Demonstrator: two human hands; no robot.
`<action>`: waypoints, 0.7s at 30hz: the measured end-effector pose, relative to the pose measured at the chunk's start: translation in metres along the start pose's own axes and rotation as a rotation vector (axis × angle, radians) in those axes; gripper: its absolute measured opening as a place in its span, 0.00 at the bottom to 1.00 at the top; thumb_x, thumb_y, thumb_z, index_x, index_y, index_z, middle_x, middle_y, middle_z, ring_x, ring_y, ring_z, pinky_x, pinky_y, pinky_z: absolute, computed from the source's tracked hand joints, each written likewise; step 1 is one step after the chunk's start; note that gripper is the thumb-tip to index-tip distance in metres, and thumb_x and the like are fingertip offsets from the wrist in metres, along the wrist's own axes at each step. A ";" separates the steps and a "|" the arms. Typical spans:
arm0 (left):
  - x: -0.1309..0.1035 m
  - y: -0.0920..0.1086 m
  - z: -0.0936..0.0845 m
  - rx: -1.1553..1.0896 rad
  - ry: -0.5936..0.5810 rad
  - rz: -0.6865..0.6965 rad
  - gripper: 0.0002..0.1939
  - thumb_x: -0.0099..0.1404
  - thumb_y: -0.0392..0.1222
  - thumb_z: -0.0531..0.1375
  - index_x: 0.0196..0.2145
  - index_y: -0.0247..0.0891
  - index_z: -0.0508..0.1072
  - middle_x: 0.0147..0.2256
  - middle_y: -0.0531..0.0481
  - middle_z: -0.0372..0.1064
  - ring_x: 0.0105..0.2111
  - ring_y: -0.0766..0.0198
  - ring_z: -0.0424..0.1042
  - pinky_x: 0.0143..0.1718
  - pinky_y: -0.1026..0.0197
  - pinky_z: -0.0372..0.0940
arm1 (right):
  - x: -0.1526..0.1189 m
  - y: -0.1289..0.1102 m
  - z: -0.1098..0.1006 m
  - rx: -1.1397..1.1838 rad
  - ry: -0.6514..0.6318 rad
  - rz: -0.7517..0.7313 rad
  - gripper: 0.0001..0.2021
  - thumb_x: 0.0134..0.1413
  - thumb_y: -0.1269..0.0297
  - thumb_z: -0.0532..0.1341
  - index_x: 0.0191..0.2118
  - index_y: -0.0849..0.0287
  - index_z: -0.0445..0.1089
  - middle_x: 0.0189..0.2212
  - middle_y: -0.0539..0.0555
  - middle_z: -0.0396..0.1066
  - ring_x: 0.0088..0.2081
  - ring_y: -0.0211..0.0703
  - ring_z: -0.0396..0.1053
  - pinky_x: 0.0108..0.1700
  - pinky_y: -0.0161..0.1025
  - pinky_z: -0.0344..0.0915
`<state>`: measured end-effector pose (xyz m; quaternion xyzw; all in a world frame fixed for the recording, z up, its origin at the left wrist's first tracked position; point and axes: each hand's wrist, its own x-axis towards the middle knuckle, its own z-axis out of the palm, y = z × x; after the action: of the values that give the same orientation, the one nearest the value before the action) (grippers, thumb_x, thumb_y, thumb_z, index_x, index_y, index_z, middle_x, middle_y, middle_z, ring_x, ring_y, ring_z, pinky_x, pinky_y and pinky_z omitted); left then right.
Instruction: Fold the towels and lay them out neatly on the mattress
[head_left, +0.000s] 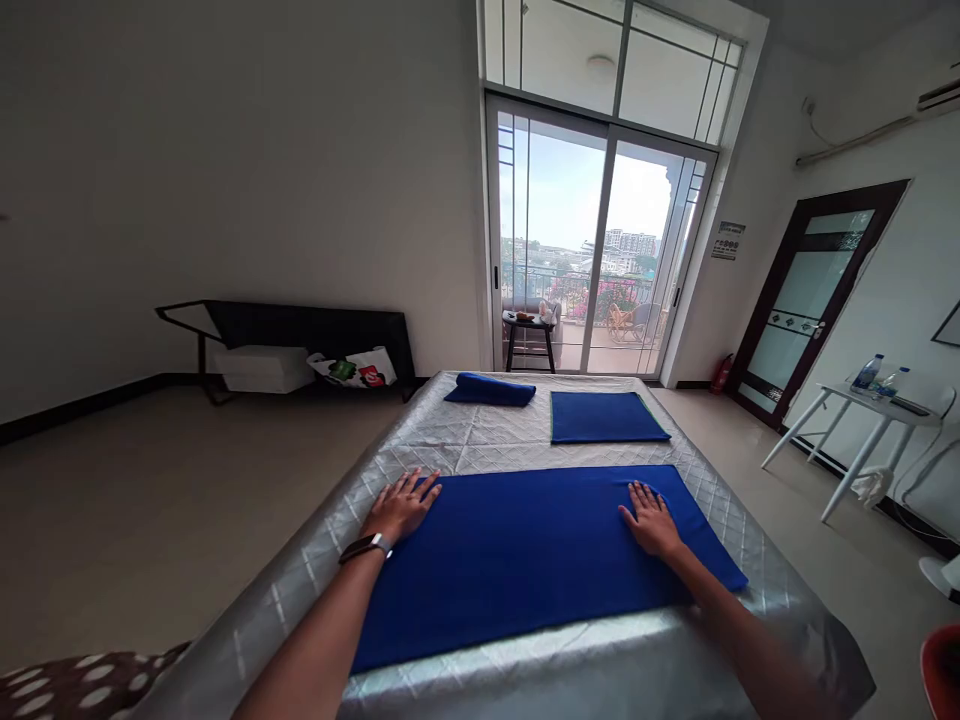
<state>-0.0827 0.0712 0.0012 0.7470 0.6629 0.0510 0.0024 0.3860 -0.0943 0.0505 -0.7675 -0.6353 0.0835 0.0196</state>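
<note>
A large blue cloth (525, 550) lies spread flat on the silver quilted cover (315, 570). My left hand (401, 507) rests with spread fingers on the cloth's upper left corner, a watch on its wrist. Toward the cloth's right side, my right hand (651, 518) lies palm down, its fingers stretched out and slightly apart. Behind the large cloth, a smaller blue cloth (606, 416) is folded into a flat rectangle. To its left sits a rolled or folded blue cloth (491, 389) near the cover's far edge. Neither hand grips anything.
A dark bench (307, 325) with a white box (266, 370) beneath stands at the left wall. Beyond the far edge, a black stool (529, 325) is by the sliding door. A white table (885, 400) with bottles stands right. A red object (941, 670) shows at lower right.
</note>
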 end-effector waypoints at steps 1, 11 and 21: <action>0.000 0.000 -0.001 -0.002 0.004 0.004 0.31 0.72 0.56 0.41 0.68 0.50 0.55 0.69 0.45 0.51 0.69 0.50 0.51 0.66 0.40 0.47 | -0.002 0.022 -0.004 -0.019 0.012 0.074 0.35 0.69 0.48 0.40 0.73 0.64 0.41 0.73 0.56 0.41 0.73 0.44 0.35 0.71 0.48 0.34; -0.017 0.019 -0.027 -0.050 0.235 0.005 0.28 0.70 0.48 0.44 0.64 0.45 0.66 0.62 0.43 0.65 0.63 0.48 0.60 0.65 0.41 0.49 | -0.004 0.086 -0.002 -0.055 0.092 0.220 0.34 0.69 0.52 0.39 0.73 0.66 0.43 0.72 0.57 0.41 0.72 0.46 0.40 0.71 0.48 0.38; -0.089 0.016 -0.015 -0.037 0.008 0.116 0.28 0.69 0.55 0.47 0.62 0.47 0.68 0.66 0.46 0.59 0.67 0.46 0.55 0.65 0.42 0.52 | -0.002 0.087 0.001 -0.070 0.105 0.221 0.33 0.69 0.51 0.38 0.73 0.63 0.43 0.73 0.56 0.42 0.72 0.46 0.41 0.71 0.47 0.40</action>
<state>-0.0780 -0.0201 0.0108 0.7837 0.6175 0.0662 0.0108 0.4704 -0.1135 0.0381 -0.8364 -0.5474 0.0228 0.0167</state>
